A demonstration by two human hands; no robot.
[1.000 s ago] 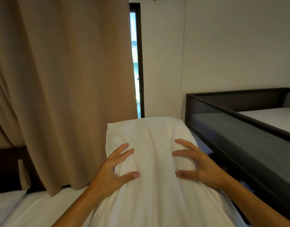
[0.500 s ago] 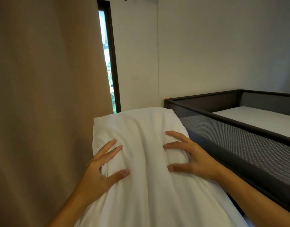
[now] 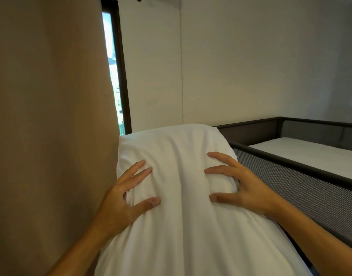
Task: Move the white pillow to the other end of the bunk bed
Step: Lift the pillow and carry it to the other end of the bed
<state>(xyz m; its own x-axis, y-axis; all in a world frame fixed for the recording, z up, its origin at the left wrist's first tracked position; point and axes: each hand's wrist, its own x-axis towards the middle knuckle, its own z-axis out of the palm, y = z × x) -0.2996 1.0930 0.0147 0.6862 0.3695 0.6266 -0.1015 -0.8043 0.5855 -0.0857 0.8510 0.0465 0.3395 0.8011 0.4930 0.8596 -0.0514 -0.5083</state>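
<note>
Count, head view. White pillow (image 3: 183,196): 1, gripped from both sides. Hands: 2, left hand (image 3: 119,198) and right hand (image 3: 244,188), fingers spread and pressed into the cover. Tan curtain (image 3: 47,116): 1, just left of the grip. Window strip (image 3: 114,70): 1, above the grip. Dark bunk bed frame (image 3: 290,162): 1, right of the grip, with 1 mattress (image 3: 314,154) inside.
</note>
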